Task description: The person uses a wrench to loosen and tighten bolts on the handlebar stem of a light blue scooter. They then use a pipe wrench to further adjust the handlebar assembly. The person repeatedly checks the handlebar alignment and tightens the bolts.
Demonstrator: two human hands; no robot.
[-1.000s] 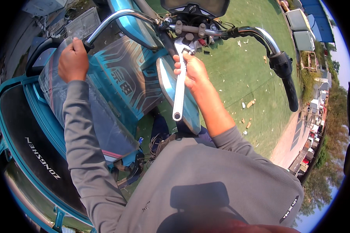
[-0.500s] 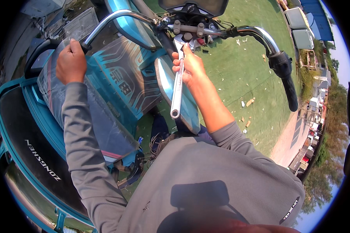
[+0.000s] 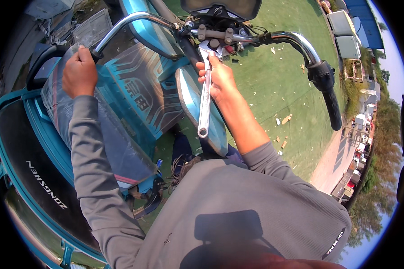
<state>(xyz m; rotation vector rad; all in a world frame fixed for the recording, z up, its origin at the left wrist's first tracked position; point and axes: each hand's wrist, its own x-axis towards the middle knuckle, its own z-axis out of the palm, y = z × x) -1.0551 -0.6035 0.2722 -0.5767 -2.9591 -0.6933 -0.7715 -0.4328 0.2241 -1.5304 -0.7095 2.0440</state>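
My left hand (image 3: 80,74) is closed round the left handlebar grip (image 3: 95,55), above clear plastic sheeting (image 3: 112,127) on the teal vehicle. My right hand (image 3: 217,76) holds a long chrome adjustable wrench (image 3: 204,117) by the upper part of its handle, thumb along it. The wrench head (image 3: 205,46) is at a bolt (image 3: 213,44) just below the handlebar clamp (image 3: 215,33); whether the jaws touch it is hard to tell. The ringed end of the handle points down toward my body, over a teal side panel (image 3: 184,96).
A dark display (image 3: 220,8) tops the handlebar, whose black right grip (image 3: 331,107) hangs at the right. A black seat (image 3: 29,152) is at lower left, a clear-covered footboard (image 3: 143,89) in the middle. Green ground (image 3: 278,89) with scraps lies right; appliances (image 3: 345,36) stand beyond.
Both my hands and the handlebar have shifted slightly left in view. The wrench, still in my right hand, has moved a little up and left.
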